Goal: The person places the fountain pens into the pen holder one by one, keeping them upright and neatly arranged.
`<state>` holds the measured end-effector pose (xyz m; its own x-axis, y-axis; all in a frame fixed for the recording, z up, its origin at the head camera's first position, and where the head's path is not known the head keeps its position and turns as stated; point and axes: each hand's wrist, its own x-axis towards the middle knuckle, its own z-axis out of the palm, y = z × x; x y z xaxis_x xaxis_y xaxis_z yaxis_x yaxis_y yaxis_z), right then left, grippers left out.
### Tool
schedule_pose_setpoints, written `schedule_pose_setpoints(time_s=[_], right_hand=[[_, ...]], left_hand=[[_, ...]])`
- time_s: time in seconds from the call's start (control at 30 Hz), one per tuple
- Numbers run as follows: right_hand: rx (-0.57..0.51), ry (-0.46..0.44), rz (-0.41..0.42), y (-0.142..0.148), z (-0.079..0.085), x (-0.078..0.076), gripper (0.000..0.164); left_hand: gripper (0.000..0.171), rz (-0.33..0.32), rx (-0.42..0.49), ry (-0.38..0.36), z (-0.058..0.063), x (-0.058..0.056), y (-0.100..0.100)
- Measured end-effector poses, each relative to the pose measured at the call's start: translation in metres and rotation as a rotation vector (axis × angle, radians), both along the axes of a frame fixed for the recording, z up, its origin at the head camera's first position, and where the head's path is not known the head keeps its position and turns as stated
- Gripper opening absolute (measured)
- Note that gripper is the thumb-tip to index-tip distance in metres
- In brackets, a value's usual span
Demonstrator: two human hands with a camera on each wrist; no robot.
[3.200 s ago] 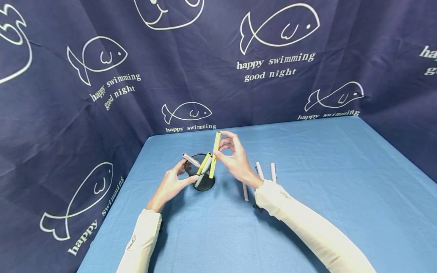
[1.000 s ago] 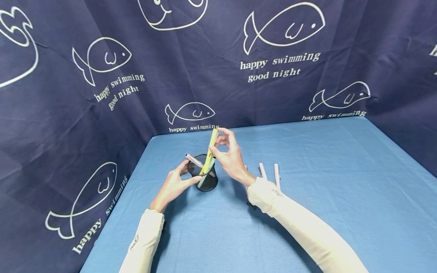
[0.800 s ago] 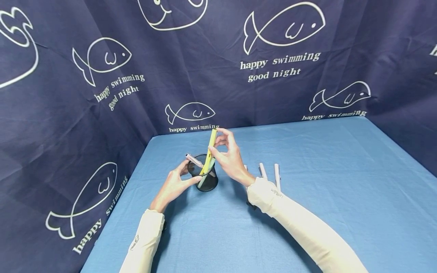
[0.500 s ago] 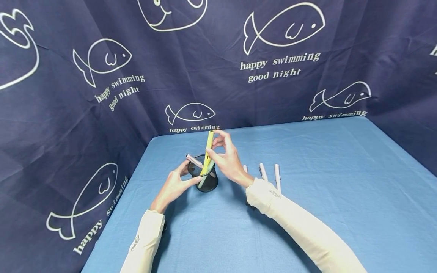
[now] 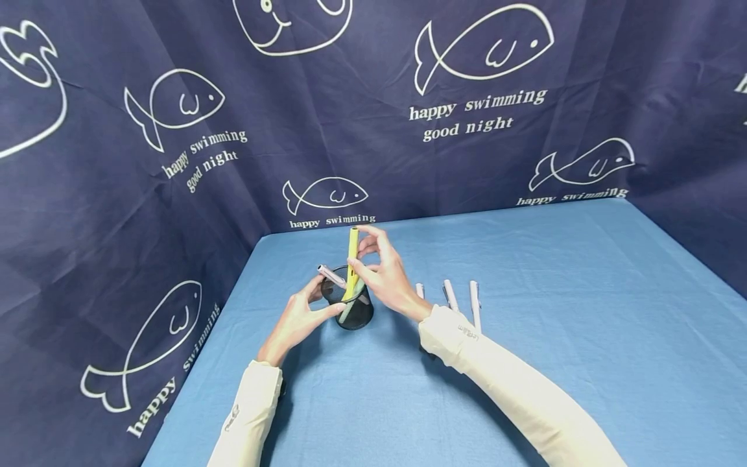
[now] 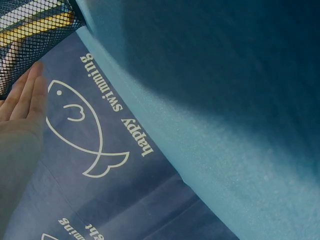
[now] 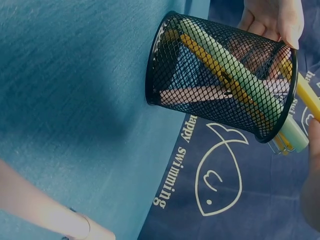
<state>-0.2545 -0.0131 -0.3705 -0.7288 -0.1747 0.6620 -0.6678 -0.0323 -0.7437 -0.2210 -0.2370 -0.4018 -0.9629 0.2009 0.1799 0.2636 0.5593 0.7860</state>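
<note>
A black mesh pen holder (image 5: pixel 360 316) stands on the table, tilted in none of its visible outline. My left hand (image 5: pixel 294 319) grips it near the rim, thumb at the front and fingers behind. Above it my right hand (image 5: pixel 388 275) pinches a yellow pen (image 5: pixel 353 245) between thumb and fingers, nearly upright. The pen's lower end is inside the rim, as the right wrist view shows. Leaning in the holder are a pale green pen (image 7: pixel 298 136), another yellow pen (image 7: pixel 200 53) and a pale pink pen (image 5: pixel 331 275). The left wrist view catches only part of the left hand (image 6: pixel 25 97).
Several pale pens lie on the blue cloth (image 5: pixel 525 363) beside my right wrist, among them one pen (image 5: pixel 474 303) and another pen (image 5: pixel 449 293); my sleeve partly covers them. A dark blue fish-printed curtain (image 5: pixel 467 168) hangs behind and to the left of the table.
My right hand has carried the yellow pen left from beside the holder, and its lower end has entered the rim. The pen has become more upright lately. My left hand keeps its grip.
</note>
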Motion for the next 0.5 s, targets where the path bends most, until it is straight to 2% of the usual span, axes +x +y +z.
schedule_pose_setpoints(time_s=[0.2, 0.5], right_hand=[[0.036, 0.035, -0.009, 0.003, 0.001, 0.0, 0.054], [0.006, 0.028, -0.019, 0.022, 0.004, 0.0, 0.053]], left_hand=[[0.082, 0.003, -0.002, -0.006, -0.002, 0.001, 0.0], [0.087, 0.016, -0.011, -0.008, 0.001, 0.0, 0.001]])
